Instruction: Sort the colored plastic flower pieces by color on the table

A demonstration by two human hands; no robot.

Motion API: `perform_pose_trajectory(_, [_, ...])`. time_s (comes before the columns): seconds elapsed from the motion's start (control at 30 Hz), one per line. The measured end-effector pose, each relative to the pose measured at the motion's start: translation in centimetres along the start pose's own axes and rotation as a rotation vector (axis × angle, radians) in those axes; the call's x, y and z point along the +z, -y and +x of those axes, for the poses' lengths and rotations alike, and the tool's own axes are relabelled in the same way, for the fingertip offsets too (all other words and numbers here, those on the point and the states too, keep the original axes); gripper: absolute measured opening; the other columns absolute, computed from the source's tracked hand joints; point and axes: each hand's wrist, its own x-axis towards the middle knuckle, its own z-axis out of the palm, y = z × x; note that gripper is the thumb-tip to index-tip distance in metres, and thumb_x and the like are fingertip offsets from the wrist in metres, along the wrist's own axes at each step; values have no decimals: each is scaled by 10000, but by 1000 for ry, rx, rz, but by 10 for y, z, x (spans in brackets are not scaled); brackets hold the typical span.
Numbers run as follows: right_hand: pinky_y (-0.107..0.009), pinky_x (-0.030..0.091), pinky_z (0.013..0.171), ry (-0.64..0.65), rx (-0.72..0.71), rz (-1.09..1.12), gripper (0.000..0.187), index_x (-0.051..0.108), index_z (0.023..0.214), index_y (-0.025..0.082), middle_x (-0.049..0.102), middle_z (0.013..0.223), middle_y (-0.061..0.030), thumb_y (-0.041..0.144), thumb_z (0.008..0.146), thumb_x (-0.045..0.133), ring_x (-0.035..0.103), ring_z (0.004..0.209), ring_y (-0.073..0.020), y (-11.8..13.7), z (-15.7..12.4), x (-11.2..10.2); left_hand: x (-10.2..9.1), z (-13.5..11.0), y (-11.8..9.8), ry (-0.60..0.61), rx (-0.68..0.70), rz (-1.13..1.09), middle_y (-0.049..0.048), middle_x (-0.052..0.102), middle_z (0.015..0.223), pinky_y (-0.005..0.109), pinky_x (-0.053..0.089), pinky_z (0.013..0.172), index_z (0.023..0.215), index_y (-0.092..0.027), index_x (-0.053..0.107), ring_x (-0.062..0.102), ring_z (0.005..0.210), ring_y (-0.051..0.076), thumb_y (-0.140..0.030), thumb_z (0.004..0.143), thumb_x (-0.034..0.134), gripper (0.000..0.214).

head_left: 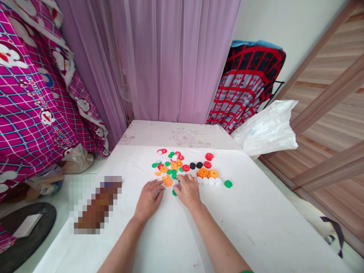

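A pile of small plastic snowflake discs (170,167) in red, green, orange, white and black lies on a white table (256,220). My left hand (148,198) rests palm down at the near edge of the pile, fingers curled toward an orange disc (167,182). My right hand (187,189) lies beside it, fingers bent over white and green discs at the pile's near side. What the fingertips grip is hidden. A joined row of orange and white discs (209,177) lies to the right, with a single green disc (228,184) past it.
A purple curtain (170,57) hangs behind the table. Pink patterned bedding (34,94) is at the left, a red and black blanket (247,83) and a white plastic bag (267,129) at the right. A blurred patch (98,203) covers part of the table's left side.
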Motion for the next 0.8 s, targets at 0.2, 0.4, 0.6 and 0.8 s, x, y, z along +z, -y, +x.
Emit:
perform_pose_trajectory(0.2, [-327,290,724,51,65,21,218,600,973,240,706,862,-13,196,763,638,567,851,-211,6,9,7,1,0,1,7,0,-3,50,701,1157,513,438,1022,932,-256,687,595,1160,245,-225,870,505,195])
perform_pose_trajectory(0.4, [-336,316,774,191,129,-46,299,590,1059,225,697,942,-50,286,773,654,574,922,-229,9,13,-2,1,-1,0,23,-4,6,46,694,1174,530,430,1026,942,-254,682,591,1166,249,-220,875,498,199])
perform_pose_trajectory(0.6, [-361,321,847,248,221,-129,339,586,1097,205,690,943,-83,358,797,628,570,950,-243,15,8,-12,1,-1,0,18,-3,2,42,695,1173,534,431,1025,939,-254,680,588,1172,253,-208,868,503,197])
perform_pose_trajectory(0.8, [-355,329,824,306,244,-133,313,584,1099,196,698,942,-90,293,803,611,584,965,-249,22,17,-14,2,-1,1,16,-9,6,44,696,1170,535,427,1030,940,-256,684,591,1168,250,-205,866,506,200])
